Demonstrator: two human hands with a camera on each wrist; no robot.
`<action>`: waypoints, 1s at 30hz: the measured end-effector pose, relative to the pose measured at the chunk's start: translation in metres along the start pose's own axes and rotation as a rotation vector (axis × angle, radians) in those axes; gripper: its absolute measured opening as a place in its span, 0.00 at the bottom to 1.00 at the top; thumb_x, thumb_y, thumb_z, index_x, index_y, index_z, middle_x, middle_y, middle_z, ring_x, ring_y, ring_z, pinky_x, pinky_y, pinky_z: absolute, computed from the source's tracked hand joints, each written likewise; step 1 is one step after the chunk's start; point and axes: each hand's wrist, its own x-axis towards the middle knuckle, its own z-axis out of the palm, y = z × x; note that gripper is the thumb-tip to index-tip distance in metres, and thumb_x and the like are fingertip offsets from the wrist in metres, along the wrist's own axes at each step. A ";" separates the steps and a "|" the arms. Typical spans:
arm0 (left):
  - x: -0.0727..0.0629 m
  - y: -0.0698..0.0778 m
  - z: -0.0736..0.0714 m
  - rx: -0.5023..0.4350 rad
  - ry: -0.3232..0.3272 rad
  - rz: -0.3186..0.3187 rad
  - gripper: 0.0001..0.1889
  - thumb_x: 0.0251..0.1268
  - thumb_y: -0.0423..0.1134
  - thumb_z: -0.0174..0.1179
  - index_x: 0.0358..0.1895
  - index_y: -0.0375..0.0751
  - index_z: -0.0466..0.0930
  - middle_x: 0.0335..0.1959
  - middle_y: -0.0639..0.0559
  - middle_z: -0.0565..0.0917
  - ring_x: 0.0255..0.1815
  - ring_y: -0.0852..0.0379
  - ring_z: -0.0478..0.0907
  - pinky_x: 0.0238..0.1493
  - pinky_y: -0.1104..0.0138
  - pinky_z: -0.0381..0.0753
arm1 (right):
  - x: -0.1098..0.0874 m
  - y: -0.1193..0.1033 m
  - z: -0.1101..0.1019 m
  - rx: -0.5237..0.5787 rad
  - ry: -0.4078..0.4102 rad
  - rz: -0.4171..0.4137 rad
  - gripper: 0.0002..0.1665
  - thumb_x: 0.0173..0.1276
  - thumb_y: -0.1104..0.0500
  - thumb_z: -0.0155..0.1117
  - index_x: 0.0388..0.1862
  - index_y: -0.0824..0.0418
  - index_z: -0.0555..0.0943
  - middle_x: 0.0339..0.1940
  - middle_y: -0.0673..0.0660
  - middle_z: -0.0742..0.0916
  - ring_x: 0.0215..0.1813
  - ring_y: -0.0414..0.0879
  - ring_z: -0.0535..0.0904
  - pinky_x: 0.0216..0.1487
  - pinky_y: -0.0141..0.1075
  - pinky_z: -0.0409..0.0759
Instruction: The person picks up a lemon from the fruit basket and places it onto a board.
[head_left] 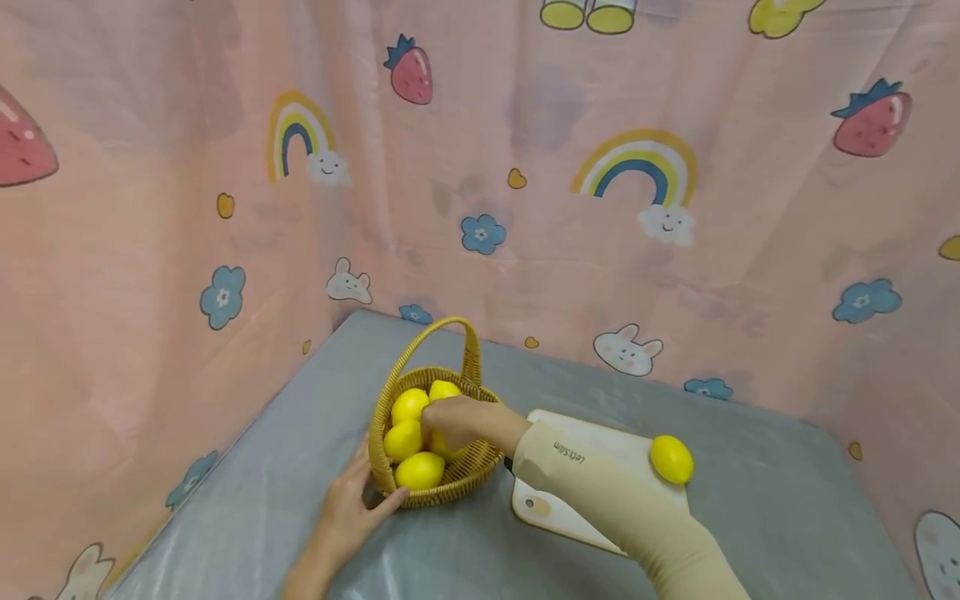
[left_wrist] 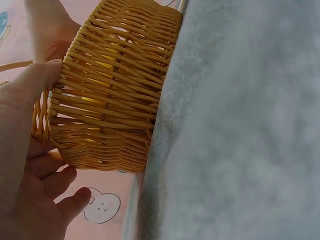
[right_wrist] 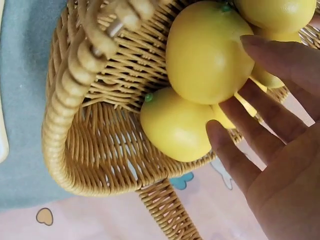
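Note:
A yellow wicker basket [head_left: 472, 475] with a tall arched handle holds several lemons [head_left: 420, 472]. My left hand [head_left: 347, 510] grips its near left side, the thumb on the rim and the fingers along the outer wall. Reaching into the basket from the right, my right hand [head_left: 461, 419] is among the fruit. In the right wrist view its fingers [right_wrist: 252, 127] are spread and fairly straight, their tips at the edge of a lemon [right_wrist: 207, 55]. A second lemon [right_wrist: 175, 127] lies just below that one. One more lemon [head_left: 671, 459] rests on a white cutting board [head_left: 592, 433].
The cutting board lies right of the basket, partly under my right sleeve [head_left: 600, 492]. Grey cloth [head_left: 435, 558] covers the table. A pink printed curtain [head_left: 480, 150] hangs behind it and along both sides.

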 end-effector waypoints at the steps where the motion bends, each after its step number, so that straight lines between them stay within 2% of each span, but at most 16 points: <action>1: 0.000 0.000 0.000 0.002 0.000 -0.001 0.40 0.58 0.46 0.74 0.71 0.34 0.69 0.75 0.40 0.62 0.75 0.37 0.57 0.71 0.45 0.61 | 0.001 0.000 0.001 -0.003 -0.005 -0.005 0.13 0.65 0.71 0.64 0.29 0.53 0.84 0.22 0.48 0.76 0.27 0.41 0.66 0.30 0.28 0.67; 5: 0.001 0.000 0.001 0.010 0.002 0.008 0.40 0.58 0.47 0.74 0.72 0.35 0.68 0.75 0.42 0.63 0.75 0.36 0.58 0.71 0.44 0.61 | 0.002 -0.002 0.006 -0.032 -0.039 0.023 0.14 0.70 0.69 0.61 0.26 0.53 0.80 0.22 0.49 0.73 0.29 0.42 0.67 0.31 0.30 0.68; 8: 0.001 -0.001 0.002 0.015 0.003 0.020 0.41 0.59 0.48 0.73 0.72 0.35 0.67 0.76 0.42 0.62 0.75 0.37 0.58 0.71 0.45 0.61 | 0.001 -0.003 0.008 -0.067 -0.073 0.071 0.12 0.71 0.68 0.61 0.33 0.51 0.81 0.33 0.49 0.77 0.37 0.42 0.70 0.39 0.32 0.72; 10: 0.001 -0.002 0.002 0.015 0.004 0.025 0.42 0.59 0.48 0.73 0.73 0.34 0.66 0.76 0.42 0.61 0.75 0.39 0.59 0.72 0.50 0.60 | 0.001 -0.004 0.010 -0.093 -0.091 0.093 0.12 0.71 0.68 0.61 0.38 0.49 0.82 0.41 0.49 0.79 0.43 0.42 0.70 0.45 0.33 0.74; 12: 0.000 -0.003 0.002 0.018 0.003 0.022 0.43 0.59 0.49 0.73 0.74 0.34 0.64 0.77 0.42 0.60 0.75 0.41 0.59 0.74 0.58 0.57 | 0.002 -0.005 0.010 -0.114 -0.104 0.104 0.12 0.72 0.66 0.61 0.43 0.47 0.82 0.46 0.49 0.79 0.47 0.42 0.71 0.49 0.33 0.75; 15: -0.001 -0.003 0.000 0.011 -0.009 0.002 0.44 0.60 0.49 0.72 0.75 0.35 0.63 0.78 0.43 0.59 0.76 0.42 0.59 0.74 0.66 0.52 | 0.003 -0.005 0.011 -0.129 -0.114 0.106 0.13 0.72 0.66 0.61 0.45 0.46 0.82 0.48 0.48 0.80 0.49 0.41 0.72 0.54 0.34 0.75; 18: 0.000 -0.002 0.000 0.002 -0.020 -0.003 0.43 0.61 0.49 0.72 0.75 0.35 0.63 0.78 0.44 0.58 0.76 0.41 0.58 0.74 0.61 0.55 | 0.003 -0.003 0.012 -0.126 -0.120 0.109 0.14 0.70 0.66 0.63 0.44 0.45 0.83 0.46 0.46 0.81 0.50 0.40 0.73 0.65 0.36 0.71; 22: 0.000 -0.002 0.002 0.003 -0.015 0.020 0.42 0.60 0.47 0.73 0.74 0.33 0.64 0.77 0.41 0.58 0.76 0.37 0.58 0.72 0.47 0.59 | 0.002 0.001 0.014 -0.096 -0.110 0.151 0.13 0.65 0.56 0.70 0.48 0.47 0.82 0.43 0.44 0.82 0.46 0.40 0.75 0.61 0.36 0.74; 25: 0.000 -0.003 0.003 0.010 -0.005 0.031 0.43 0.59 0.46 0.73 0.73 0.32 0.64 0.77 0.39 0.59 0.75 0.36 0.58 0.71 0.45 0.60 | 0.001 0.004 0.016 -0.057 -0.098 0.175 0.22 0.59 0.47 0.76 0.51 0.49 0.82 0.41 0.43 0.83 0.40 0.40 0.75 0.46 0.34 0.78; 27: 0.000 -0.004 0.003 0.017 0.000 0.031 0.43 0.58 0.46 0.74 0.73 0.32 0.64 0.77 0.39 0.59 0.75 0.36 0.59 0.70 0.45 0.60 | 0.000 0.005 0.017 -0.032 -0.100 0.165 0.24 0.58 0.47 0.77 0.52 0.50 0.82 0.41 0.44 0.83 0.39 0.39 0.75 0.45 0.33 0.78; 30: 0.000 -0.003 0.004 0.031 0.004 0.030 0.44 0.57 0.46 0.74 0.74 0.33 0.64 0.77 0.40 0.59 0.75 0.36 0.59 0.70 0.46 0.60 | -0.002 0.007 0.017 -0.010 -0.137 0.130 0.23 0.63 0.55 0.74 0.57 0.50 0.80 0.44 0.44 0.82 0.41 0.38 0.74 0.51 0.32 0.78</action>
